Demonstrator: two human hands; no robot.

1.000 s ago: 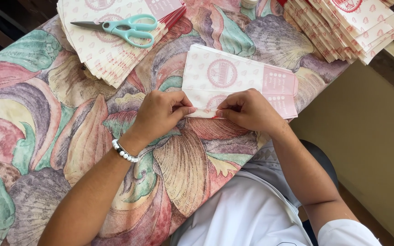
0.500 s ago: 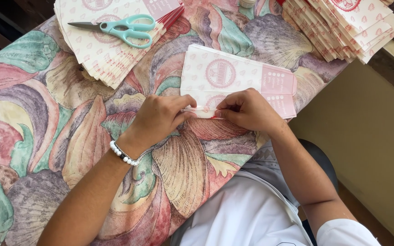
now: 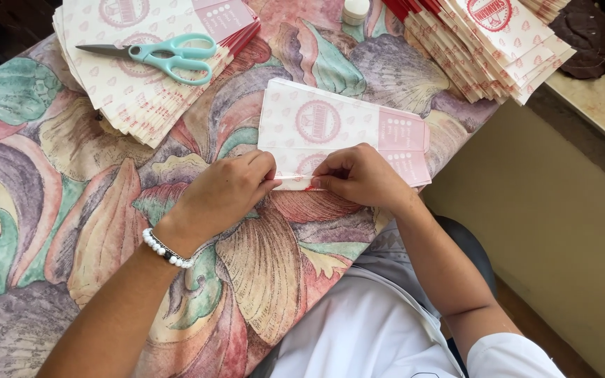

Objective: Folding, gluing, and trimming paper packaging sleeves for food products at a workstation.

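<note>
between the two hands, at the near edge of a table spread with a patterned cloth of large pink, green and purple leaf shapes, lies a flat pink and white paper bag printed with a round emblem and small drop marks. the left hand rests knuckles up on the cloth, its fingers curled and its fingertips pinching the bag's near edge where a narrow strip is folded over. the right hand meets it from the other side, fingers bent and pressed together on the same folded strip, so that the fingertips of both hands are almost touching. a bracelet of white beads with a few dark ones circles the left wrist. the bag stretches away from the hands and out to the right, its darker pink end panel just beyond the right hand, near the table's edge. beyond the left hand, well apart from it, a fanned stack of bags of the same print lies flat, and a pair of scissors with pale teal handles rests on top of it, blades closed and pointing left. beyond the right hand, another pile of bags slopes toward the table's far right corner. between the two stacks, at the top edge of the view, stands a small white container, only partly in view. below the hands, the person's white shirt fills the lower middle.
</note>
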